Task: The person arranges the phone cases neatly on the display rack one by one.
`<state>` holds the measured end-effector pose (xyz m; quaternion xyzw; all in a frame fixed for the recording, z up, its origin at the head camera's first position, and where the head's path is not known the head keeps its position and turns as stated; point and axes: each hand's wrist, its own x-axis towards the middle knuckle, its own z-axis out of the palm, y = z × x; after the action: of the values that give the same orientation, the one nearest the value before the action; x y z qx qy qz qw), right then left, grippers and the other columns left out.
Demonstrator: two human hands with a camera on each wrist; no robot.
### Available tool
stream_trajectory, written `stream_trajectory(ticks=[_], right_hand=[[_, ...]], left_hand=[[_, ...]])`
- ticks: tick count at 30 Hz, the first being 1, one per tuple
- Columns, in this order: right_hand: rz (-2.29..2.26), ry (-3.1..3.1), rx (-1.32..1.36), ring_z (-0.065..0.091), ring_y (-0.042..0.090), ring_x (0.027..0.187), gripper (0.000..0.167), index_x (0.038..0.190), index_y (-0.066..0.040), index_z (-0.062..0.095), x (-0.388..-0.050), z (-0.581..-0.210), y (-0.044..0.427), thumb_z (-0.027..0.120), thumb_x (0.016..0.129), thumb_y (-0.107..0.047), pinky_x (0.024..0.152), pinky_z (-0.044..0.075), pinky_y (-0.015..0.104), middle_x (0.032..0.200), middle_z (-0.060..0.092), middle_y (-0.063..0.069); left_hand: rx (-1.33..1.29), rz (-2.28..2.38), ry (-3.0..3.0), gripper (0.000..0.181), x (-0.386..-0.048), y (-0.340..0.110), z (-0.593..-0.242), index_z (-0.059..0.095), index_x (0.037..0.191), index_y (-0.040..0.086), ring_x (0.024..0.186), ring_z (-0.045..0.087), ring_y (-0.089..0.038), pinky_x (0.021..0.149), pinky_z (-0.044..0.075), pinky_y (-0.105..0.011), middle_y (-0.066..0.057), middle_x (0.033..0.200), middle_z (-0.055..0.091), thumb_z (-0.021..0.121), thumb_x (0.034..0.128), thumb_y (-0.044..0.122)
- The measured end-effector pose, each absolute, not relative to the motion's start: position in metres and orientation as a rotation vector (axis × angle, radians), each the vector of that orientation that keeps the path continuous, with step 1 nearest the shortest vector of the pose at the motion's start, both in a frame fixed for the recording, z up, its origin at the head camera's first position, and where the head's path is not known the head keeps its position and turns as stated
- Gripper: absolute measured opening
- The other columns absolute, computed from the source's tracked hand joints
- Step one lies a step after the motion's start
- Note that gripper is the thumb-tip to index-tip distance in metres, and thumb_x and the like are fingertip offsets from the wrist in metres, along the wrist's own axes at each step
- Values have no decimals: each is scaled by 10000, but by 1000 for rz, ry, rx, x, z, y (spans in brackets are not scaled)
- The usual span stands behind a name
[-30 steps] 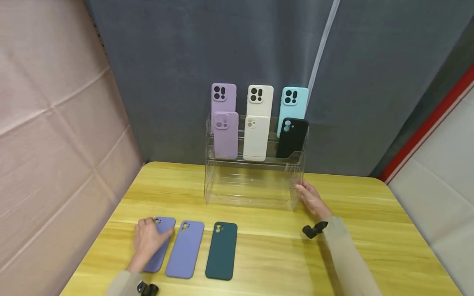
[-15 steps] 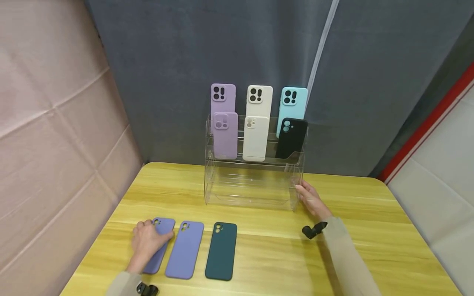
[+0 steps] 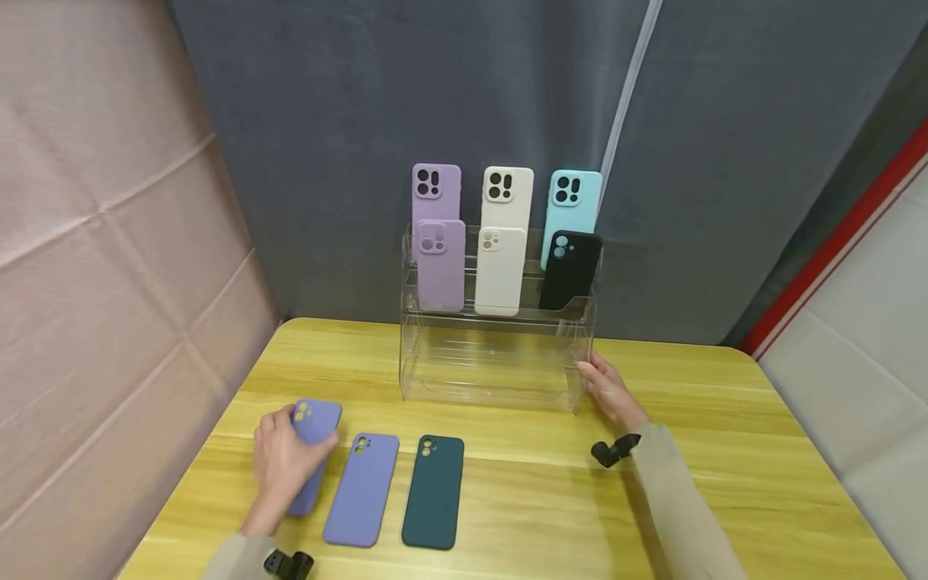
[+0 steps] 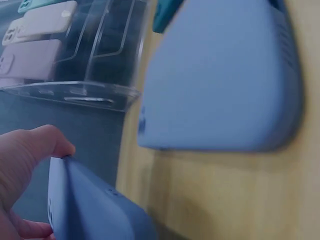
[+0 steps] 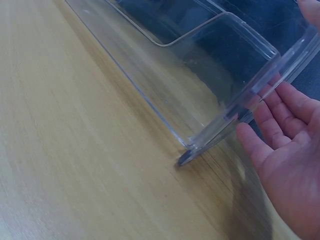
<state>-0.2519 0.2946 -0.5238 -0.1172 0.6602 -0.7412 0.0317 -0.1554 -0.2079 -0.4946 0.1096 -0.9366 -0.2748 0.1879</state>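
Note:
My left hand (image 3: pixel 279 459) grips a purple-blue phone case (image 3: pixel 317 421) by its long sides. In the left wrist view, that case (image 4: pixel 100 205) is tilted, with the thumb on its near edge. A second purple-blue phone case (image 3: pixel 362 490) lies flat just to the right, and a dark green phone case (image 3: pixel 433 493) lies beyond it. My right hand (image 3: pixel 611 392) holds the right side panel of a clear display stand (image 3: pixel 493 395). In the right wrist view, its fingers (image 5: pixel 280 120) lie along the outer face of the panel, with the thumb at the upper right, partly cut off.
The stand's upper tiers carry several upright phone cases: lilac (image 3: pixel 442 270), white (image 3: pixel 500 274), light blue (image 3: pixel 573 201) and black (image 3: pixel 573 270) among them. A grey curtain (image 3: pixel 348 161) hangs behind the wooden table (image 3: pixel 536 499). Pale cloth (image 3: pixel 109 282) covers the left side.
My left hand has raised the leftmost purple-blue phone case off the table and moved it slightly forward, tilting it. The right hand has stayed at the stand.

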Motion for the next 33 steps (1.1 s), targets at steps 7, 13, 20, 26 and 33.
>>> stream_trajectory(ticks=[7,13,20,26,33], right_hand=[[-2294,2025,-366,411,22,1139,495,1315,-71,405,-252,-526,295,543,934,-356,931,352,173,1254,450,-80],[-2260,2039,-164,412,23,1115,412,1331,6,322,-250,-515,289,444,1002,-211,906,365,162,1210,436,-78],[-2213,2040,-140,221,242,1345,552,1438,67,167,-250,-513,288,399,1015,-202,1104,207,374,1444,256,154],[-2212,2049,-139,238,220,1320,585,1439,65,167,-251,-514,288,423,1006,-233,1100,186,404,1453,222,171],[-2214,2067,-135,337,109,1212,576,1411,67,209,-249,-513,289,445,998,-257,983,304,243,1385,296,114]], left_hand=[[190,-881,-2417,783,-163,-188,-481,483,1226,-92,1001,401,-429,777,350,-515,-274,1093,450,803,603,260],[124,-962,-2306,795,-170,-172,-472,468,1243,-86,1022,388,-422,794,334,-502,-273,1128,431,820,593,205],[26,-1054,-2206,774,-181,-150,-455,469,1247,-68,1027,388,-395,777,330,-469,-259,1147,421,825,604,174],[-60,-1121,-2124,776,-196,-124,-432,463,1263,-53,1025,384,-374,781,334,-439,-243,1160,418,816,614,183],[-158,-1200,-2004,812,-218,-91,-402,442,1292,-40,1058,375,-345,809,349,-450,-211,1197,403,807,611,210]])
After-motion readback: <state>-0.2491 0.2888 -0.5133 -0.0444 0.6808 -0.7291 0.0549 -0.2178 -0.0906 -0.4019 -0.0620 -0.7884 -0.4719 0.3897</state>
